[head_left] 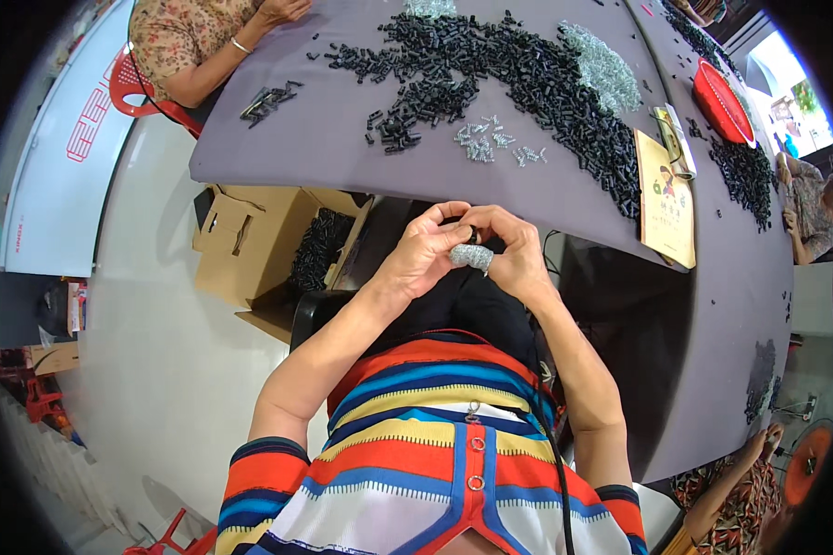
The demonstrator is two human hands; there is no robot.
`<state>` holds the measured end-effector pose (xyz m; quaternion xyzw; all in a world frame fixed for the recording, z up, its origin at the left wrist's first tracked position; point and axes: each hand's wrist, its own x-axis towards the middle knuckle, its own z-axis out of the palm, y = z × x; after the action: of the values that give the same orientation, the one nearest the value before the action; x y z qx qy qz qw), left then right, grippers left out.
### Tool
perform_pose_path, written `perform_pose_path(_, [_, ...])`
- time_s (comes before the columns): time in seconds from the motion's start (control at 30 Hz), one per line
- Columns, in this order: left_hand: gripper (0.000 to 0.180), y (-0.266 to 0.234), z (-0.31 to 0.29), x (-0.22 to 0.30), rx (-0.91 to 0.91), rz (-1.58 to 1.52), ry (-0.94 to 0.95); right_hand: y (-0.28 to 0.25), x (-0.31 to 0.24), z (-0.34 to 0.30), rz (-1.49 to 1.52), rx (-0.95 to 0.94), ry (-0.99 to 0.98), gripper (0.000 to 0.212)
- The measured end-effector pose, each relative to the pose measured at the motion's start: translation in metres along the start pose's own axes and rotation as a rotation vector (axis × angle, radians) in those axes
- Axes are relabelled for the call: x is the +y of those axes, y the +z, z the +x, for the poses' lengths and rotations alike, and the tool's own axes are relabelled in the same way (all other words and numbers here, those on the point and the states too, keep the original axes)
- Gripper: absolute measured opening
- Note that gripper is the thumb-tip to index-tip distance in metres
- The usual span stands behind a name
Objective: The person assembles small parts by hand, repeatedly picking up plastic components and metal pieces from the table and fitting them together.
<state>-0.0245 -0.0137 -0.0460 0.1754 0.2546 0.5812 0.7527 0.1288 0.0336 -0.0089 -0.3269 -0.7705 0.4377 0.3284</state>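
My left hand (pixel 419 252) and my right hand (pixel 518 256) meet in front of me, just off the near table edge and above my lap. Both have bent, closed fingers. A small black part (pixel 473 234) is pinched between the fingertips, its far side hidden by them. Just below it, a silvery, curved, ribbed bundle (pixel 471 257), looking like small springs, sits against my right hand. On the grey table beyond lie a wide heap of small black tube-like parts (pixel 518 69) and a few loose silvery springs (pixel 478 146).
Clear springs (pixel 602 65) lie in a pile beside the black heap. A yellow booklet (pixel 665 199) rests near the table edge, with a red basket (pixel 722 102) farther right. An open cardboard box (pixel 250 231) with black parts stands below left. Other people sit around the table.
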Motion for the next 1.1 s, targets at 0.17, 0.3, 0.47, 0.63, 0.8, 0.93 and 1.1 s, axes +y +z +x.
perform_pose_path(0.17, [0.035,0.012,-0.002,0.002,0.018,-0.039,0.017,0.001,-0.001,0.0,0.033,0.046,-0.07,0.03])
perform_pose_path(0.3, [0.034,0.013,-0.001,0.002,0.015,-0.091,-0.02,-0.001,-0.002,0.0,0.017,0.051,-0.099,0.029])
perform_pose_path(0.47, [0.034,0.014,0.0,0.003,0.038,-0.078,0.019,-0.002,-0.001,0.002,0.037,0.005,-0.052,0.03])
perform_pose_path(0.63, [0.029,0.013,-0.001,0.006,0.127,-0.05,0.083,-0.017,-0.013,0.006,-0.092,0.057,-0.137,0.035])
perform_pose_path(0.8, [0.013,0.003,0.001,0.006,0.077,-0.055,0.04,-0.057,0.018,0.014,-0.469,0.426,-0.037,0.02])
perform_pose_path(0.93, [0.009,-0.001,0.003,0.001,0.071,-0.048,0.016,-0.071,0.045,0.027,-0.563,0.43,0.011,0.022])
perform_pose_path(1.1, [0.01,-0.002,0.003,0.002,0.081,-0.032,0.019,-0.073,0.057,0.052,-0.699,0.441,0.025,0.015])
